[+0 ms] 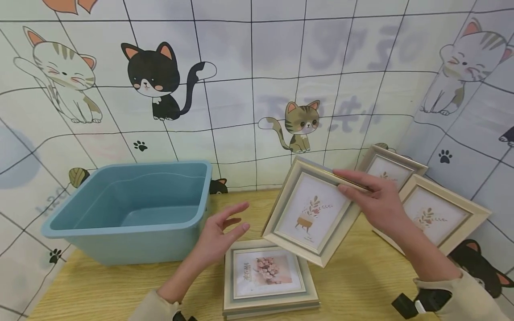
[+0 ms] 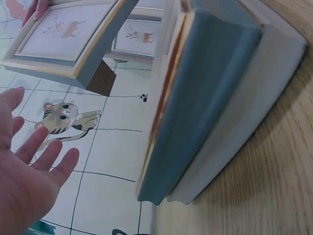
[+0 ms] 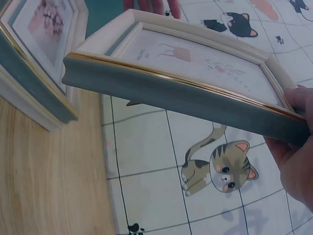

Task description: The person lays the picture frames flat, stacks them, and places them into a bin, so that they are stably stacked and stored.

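Note:
My right hand [image 1: 379,200] grips a picture frame [image 1: 307,211] by its upper right edge, thumb on the front and fingers behind. This frame is tilted, cream with a grey-green inner band, and its print shows a plant in a brown pot. In the right wrist view its gold-lined, grey-green side [image 3: 186,98] runs to the gripping fingers. Below it in the head view lies a stack of frames [image 1: 269,276], the top one with a pink flower print. My left hand [image 1: 222,229] hovers between the stack and the blue tub, fingers spread and holding nothing.
A blue plastic tub [image 1: 120,243] stands at the left on the wood-grain table [image 1: 349,285]. Two more picture frames, a greyer one [image 1: 391,167] and a cream one [image 1: 441,214], lean at the right. A cat-patterned cloth [image 1: 233,107] hangs behind.

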Demonstrator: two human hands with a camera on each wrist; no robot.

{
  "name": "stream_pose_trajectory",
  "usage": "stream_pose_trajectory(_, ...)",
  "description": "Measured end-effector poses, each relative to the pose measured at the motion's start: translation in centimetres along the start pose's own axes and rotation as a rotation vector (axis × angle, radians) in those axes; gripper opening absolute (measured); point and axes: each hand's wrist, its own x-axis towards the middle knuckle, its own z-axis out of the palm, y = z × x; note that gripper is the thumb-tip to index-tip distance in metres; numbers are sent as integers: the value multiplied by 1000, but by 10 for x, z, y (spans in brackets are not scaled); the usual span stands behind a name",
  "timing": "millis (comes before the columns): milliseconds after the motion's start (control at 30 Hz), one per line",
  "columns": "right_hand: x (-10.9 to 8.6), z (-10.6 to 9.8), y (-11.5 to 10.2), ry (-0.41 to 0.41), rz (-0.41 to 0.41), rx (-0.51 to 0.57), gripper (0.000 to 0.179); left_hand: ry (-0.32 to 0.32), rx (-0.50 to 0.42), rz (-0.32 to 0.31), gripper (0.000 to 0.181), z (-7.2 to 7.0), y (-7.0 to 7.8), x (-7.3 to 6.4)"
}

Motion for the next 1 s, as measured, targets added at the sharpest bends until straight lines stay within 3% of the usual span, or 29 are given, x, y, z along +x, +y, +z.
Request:
stream_pose_trajectory(133, -5, 9, -4, -22, 2, 52, 36, -17, -20, 56, 51, 0, 3, 0)
stream_pose_trajectory(267, -7, 16, -2, -33, 9, 73, 36, -76, -2, 109, 60, 0, 5, -1)
stream_pose_trajectory(433, -10, 27, -3, -55, 66, 91, 35, -131, 11, 149, 69, 2, 9, 0)
stream_pose_trajectory(533, -13, 33, -5, -65, 105, 122, 35, -135, -2, 163, 72, 4, 12, 2)
stream_pose_trajectory(1000, -22, 57, -10, -102, 92, 245, 33, -127, -27, 225, 65, 13, 31, 11)
